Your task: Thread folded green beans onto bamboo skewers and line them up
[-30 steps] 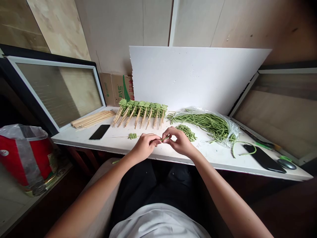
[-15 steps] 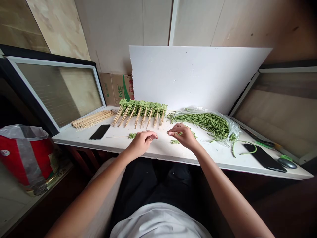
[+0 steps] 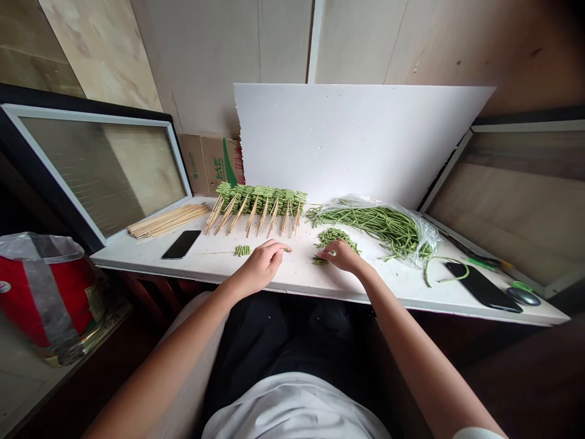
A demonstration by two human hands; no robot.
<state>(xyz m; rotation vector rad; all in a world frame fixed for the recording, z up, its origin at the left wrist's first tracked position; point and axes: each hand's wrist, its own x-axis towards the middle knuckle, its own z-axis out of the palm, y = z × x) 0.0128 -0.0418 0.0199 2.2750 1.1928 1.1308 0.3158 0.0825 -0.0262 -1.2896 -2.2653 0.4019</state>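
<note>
My left hand (image 3: 261, 263) rests on the white tabletop (image 3: 292, 277), fingers pinched on a thin bamboo skewer (image 3: 219, 252) that carries a few green bean pieces (image 3: 243, 250) further left. My right hand (image 3: 342, 255) is palm down at the near edge of a small heap of cut bean pieces (image 3: 336, 235). Its fingertips are closed on a few loose pieces (image 3: 320, 261). The two hands are apart, about a hand's width.
Finished bean skewers (image 3: 258, 204) lie in a row behind, with bare skewers (image 3: 169, 221) and a phone (image 3: 181, 244) to the left. Long beans in a plastic bag (image 3: 388, 222) and a second phone (image 3: 484, 285) lie right. A white board (image 3: 356, 140) stands behind; a red bucket (image 3: 41, 292) stands left.
The hands were together at a bean piece on the skewer. They parted; my right hand moved right and down to the cut pieces, and my left hand lowered slightly.
</note>
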